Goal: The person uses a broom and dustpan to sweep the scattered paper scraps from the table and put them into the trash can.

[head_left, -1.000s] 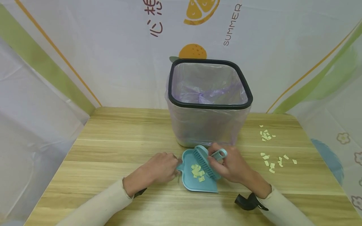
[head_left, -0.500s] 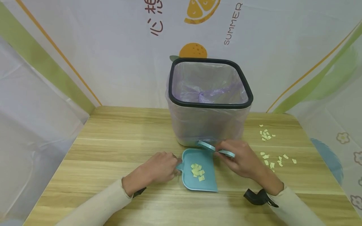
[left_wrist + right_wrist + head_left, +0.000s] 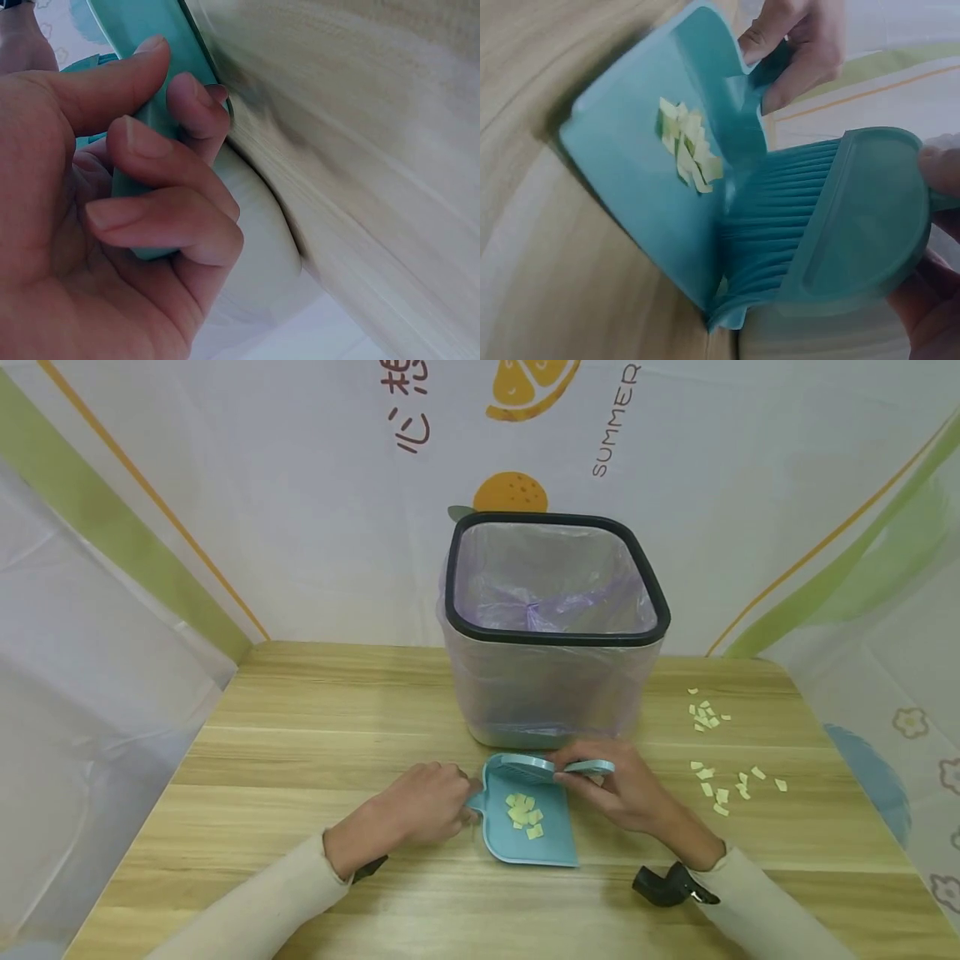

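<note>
A blue-green dustpan (image 3: 551, 843) lies on the table, its handle to the left. My left hand (image 3: 431, 802) grips that handle; in the left wrist view its thumb and curled fingers wrap the handle (image 3: 146, 172). Several pale yellow paper scraps (image 3: 522, 812) sit in the middle of the pan. My right hand (image 3: 611, 785) holds a matching small brush (image 3: 525, 766) by its handle over the pan's far side. In the right wrist view the brush bristles (image 3: 780, 202) bend against the pan's side wall, beside the scraps (image 3: 690, 146).
A bin (image 3: 555, 693) with a black rim and a thin purple-tinted bag stands just behind the dustpan. On the table to the right lie two loose groups of scraps, a far group (image 3: 702, 721) and a nearer group (image 3: 722, 796). Fabric sheets (image 3: 337, 527) hang around the table.
The brush left the pan's right part, lifted to the far right corner, then came left over the pan's far side. The left hand and dustpan stay put.
</note>
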{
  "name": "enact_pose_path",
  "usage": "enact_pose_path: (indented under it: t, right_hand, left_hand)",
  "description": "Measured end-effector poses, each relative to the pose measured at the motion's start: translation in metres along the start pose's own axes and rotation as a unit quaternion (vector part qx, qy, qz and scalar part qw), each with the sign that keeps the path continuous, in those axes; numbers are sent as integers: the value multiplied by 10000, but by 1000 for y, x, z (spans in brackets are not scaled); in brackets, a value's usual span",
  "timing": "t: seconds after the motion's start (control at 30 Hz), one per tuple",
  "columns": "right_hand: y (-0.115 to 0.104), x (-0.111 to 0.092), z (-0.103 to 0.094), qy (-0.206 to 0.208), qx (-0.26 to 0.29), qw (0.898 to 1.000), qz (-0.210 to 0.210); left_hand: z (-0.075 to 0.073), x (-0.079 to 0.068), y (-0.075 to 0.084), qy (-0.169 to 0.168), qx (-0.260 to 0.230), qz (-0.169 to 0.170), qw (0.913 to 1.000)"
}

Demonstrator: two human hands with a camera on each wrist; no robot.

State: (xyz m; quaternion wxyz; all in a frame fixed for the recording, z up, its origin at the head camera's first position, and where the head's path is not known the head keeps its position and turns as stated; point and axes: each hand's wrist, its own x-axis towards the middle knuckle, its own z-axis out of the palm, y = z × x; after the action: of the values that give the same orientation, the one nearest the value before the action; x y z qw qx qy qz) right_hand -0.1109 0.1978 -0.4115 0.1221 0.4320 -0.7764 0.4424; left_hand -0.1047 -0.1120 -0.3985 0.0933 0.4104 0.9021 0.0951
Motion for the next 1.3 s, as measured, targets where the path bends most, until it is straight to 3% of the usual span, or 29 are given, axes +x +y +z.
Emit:
enact_pose_path:
  t: [0.1,0.27,0.47,0.57,0.7,0.97,1.1,1.3]
  right_hand:
    - [-3,-1,-3,236,316,9991,168]
    - [-4,1,-17,556,175,9983,63]
    - [4,6,-23,171,-329,9961,-801]
    - [8,6,-20,-134,-650,9928,-998]
    - [11,3,-13,-410,-808,9925,-824]
    - [6,-3,-10,56,81,9999,52]
    - [2,-3,-13,246,180,9994,148]
    - [0,-1,-25,600,-290,9978,50]
  left_hand:
    - [0,0,0,0,-88,-31,10000]
    - [0,0,0,-1,-98,-39,9999]
    - [0,-1,-1,17,-48,-16,10000]
    - [0,-1,-2,-3,-68,-47,10000]
    - [2,0,-3,-51,-46,-89,9999]
    - [1,1,-2,-112,-6,-86,9999]
    - [0,0,-2,-119,-93,-115,9998]
    - [0,0,-2,-123,-175,-146,9997]
